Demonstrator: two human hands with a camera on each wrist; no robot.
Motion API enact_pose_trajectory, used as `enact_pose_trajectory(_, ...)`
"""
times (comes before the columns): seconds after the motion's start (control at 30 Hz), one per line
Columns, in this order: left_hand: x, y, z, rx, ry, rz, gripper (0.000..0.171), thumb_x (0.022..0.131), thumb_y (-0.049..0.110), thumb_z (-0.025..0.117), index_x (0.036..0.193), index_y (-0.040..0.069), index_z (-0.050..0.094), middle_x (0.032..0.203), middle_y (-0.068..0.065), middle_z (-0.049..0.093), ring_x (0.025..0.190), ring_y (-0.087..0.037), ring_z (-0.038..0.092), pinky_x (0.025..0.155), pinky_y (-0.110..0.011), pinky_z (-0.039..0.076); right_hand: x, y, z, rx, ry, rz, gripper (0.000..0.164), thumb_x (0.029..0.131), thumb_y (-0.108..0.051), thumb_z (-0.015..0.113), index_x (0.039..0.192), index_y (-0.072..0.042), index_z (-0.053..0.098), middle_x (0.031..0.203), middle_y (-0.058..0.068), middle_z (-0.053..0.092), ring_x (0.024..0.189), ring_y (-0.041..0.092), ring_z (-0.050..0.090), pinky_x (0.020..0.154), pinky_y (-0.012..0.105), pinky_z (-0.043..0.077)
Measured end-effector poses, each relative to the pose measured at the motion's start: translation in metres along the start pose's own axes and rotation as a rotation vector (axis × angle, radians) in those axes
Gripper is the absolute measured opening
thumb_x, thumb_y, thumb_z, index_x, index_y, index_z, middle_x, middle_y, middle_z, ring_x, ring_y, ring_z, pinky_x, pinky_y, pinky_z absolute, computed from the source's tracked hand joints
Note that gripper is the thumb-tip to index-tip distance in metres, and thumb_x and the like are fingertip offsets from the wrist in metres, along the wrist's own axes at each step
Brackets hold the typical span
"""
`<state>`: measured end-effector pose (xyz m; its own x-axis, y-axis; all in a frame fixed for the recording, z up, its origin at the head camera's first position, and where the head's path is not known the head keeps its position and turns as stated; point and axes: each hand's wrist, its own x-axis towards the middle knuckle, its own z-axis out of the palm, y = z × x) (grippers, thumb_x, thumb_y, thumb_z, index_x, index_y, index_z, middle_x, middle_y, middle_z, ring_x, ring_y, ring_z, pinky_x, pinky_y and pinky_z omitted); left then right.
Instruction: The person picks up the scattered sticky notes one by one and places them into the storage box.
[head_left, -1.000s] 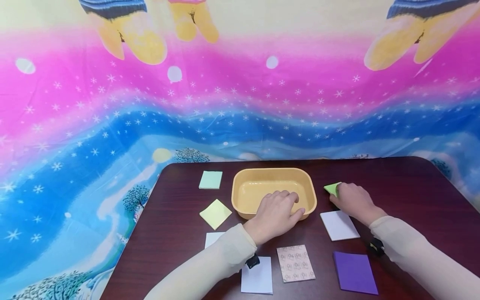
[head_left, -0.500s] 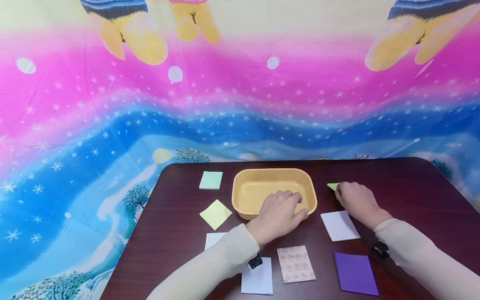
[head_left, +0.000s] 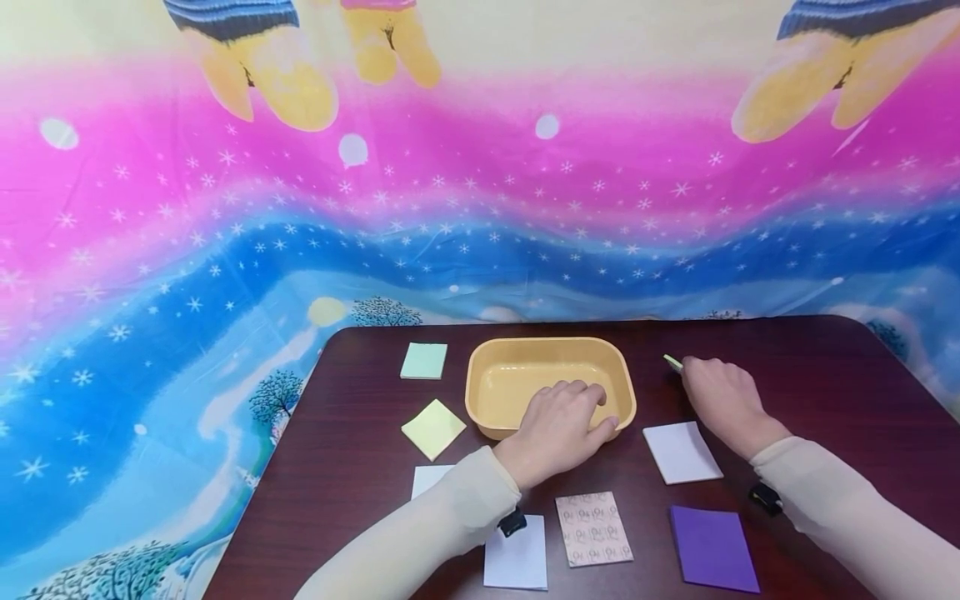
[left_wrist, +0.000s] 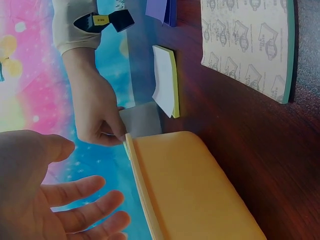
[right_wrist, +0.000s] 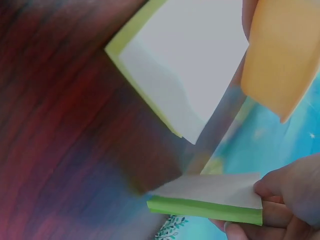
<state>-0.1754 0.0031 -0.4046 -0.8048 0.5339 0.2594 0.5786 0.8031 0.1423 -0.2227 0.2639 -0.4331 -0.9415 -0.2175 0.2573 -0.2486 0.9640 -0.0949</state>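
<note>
My right hand (head_left: pixel 723 400) pinches a green sticky note pad (head_left: pixel 672 362) between thumb and fingers, to the right of the yellow plastic basin (head_left: pixel 551 340). In the right wrist view the pad (right_wrist: pixel 205 206) is tilted up off the table, its pale back peeling slightly from the green edge. Over the basin's near rim hovers my left hand (head_left: pixel 558 429). Its fingers are loosely spread and hold nothing; the left wrist view shows a gap between this hand (left_wrist: pixel 55 195) and the basin (left_wrist: pixel 190 180).
A white-faced pad (head_left: pixel 682 452) lies just below my right hand. Nearer me are a purple pad (head_left: pixel 715 547), a patterned pad (head_left: pixel 594 529) and a white pad (head_left: pixel 517 562). On the left sit a mint pad (head_left: pixel 423 361), a yellow pad (head_left: pixel 433 429) and another white pad (head_left: pixel 430 479), partly under my left sleeve.
My right hand has shifted a little to the right and tilted the green pad up from the table, so it now shows nearly edge-on. The left hand has hardly moved.
</note>
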Motion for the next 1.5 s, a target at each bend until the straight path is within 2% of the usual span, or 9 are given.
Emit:
enact_pose_trajectory(0.33, 0.001, 0.001, -0.001, -0.025, 0.004, 0.006, 0.030, 0.099, 0.044, 0.058, 0.115, 0.021, 0.069, 0.104, 0.005, 0.073, 0.090, -0.011, 0.067, 0.072, -0.025, 0.053, 0.003, -0.007, -0.005, 0.007, -0.032, -0.004, 0.015, 0.097, -0.003, 0.058, 0.084, 0.003, 0.062, 0.062, 0.013, 0.061, 0.049, 0.021, 0.052, 0.042, 0.040, 0.041)
enact_pose_trajectory(0.73, 0.004, 0.001, -0.004, -0.045, 0.007, 0.003, 0.031, 0.099, 0.044, 0.058, 0.118, 0.021, 0.067, 0.108, 0.005, 0.073, 0.092, -0.011, 0.066, 0.075, -0.024, 0.053, 0.005, -0.013, -0.018, 0.028, 0.034, -0.013, 0.018, 0.095, -0.006, 0.059, 0.077, -0.002, 0.058, 0.060, 0.015, 0.060, 0.048, 0.028, 0.053, 0.041, 0.045, 0.039)
enact_pose_trajectory(1.03, 0.006, 0.002, -0.005, -0.047, 0.023, 0.004, 0.030, 0.099, 0.044, 0.058, 0.117, 0.021, 0.066, 0.108, 0.006, 0.073, 0.093, -0.011, 0.067, 0.075, -0.025, 0.053, 0.004, -0.017, -0.026, 0.048, 0.076, -0.019, 0.020, 0.096, -0.007, 0.056, 0.076, -0.003, 0.057, 0.055, 0.010, 0.055, 0.045, 0.024, 0.047, 0.040, 0.042, 0.036)
enact_pose_trajectory(1.23, 0.006, 0.002, -0.007, -0.054, 0.025, -0.001, 0.031, 0.099, 0.044, 0.058, 0.118, 0.021, 0.066, 0.109, 0.006, 0.072, 0.093, -0.011, 0.066, 0.075, -0.024, 0.053, 0.003, -0.021, -0.032, 0.040, 0.132, -0.049, 0.015, 0.095, -0.007, 0.056, 0.084, 0.001, 0.062, 0.057, 0.012, 0.058, 0.045, 0.023, 0.048, 0.039, 0.042, 0.037)
enact_pose_trajectory(1.5, 0.007, 0.003, -0.009, -0.064, 0.016, -0.019, 0.031, 0.100, 0.044, 0.057, 0.120, 0.022, 0.065, 0.112, 0.006, 0.072, 0.095, -0.011, 0.067, 0.076, -0.025, 0.053, 0.001, -0.027, -0.041, 0.044, 0.162, -0.065, 0.013, 0.095, -0.006, 0.058, 0.093, 0.004, 0.066, 0.060, 0.014, 0.062, 0.045, 0.022, 0.048, 0.039, 0.041, 0.038)
